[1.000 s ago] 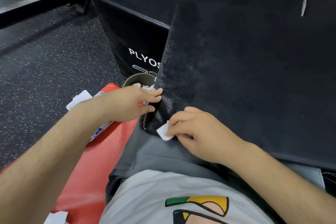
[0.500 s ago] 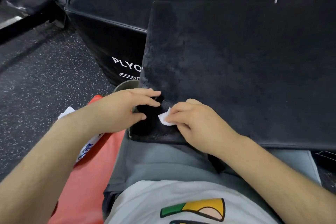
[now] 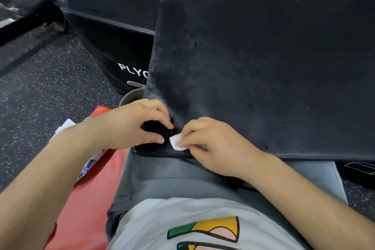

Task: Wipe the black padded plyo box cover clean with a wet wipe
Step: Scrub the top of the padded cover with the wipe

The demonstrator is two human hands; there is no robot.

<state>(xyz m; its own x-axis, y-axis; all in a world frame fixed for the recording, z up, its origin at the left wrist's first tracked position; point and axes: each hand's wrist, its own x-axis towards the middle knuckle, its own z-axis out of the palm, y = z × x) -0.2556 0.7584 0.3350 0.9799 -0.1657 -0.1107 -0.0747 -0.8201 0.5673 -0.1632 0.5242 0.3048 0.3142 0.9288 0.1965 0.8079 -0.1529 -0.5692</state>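
My left hand (image 3: 142, 126) grips the near corner of the cover (image 3: 263, 77) on my lap, right hand (image 3: 205, 146) pinches the wipe (image 3: 176, 141) against it (left strip looks damp), so most of the top's left imo.

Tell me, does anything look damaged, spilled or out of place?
Nothing looks damaged or spilled. The cover rests its near edge on the person's lap, and its left strip, above the wet wipe, looks mottled, perhaps damp.
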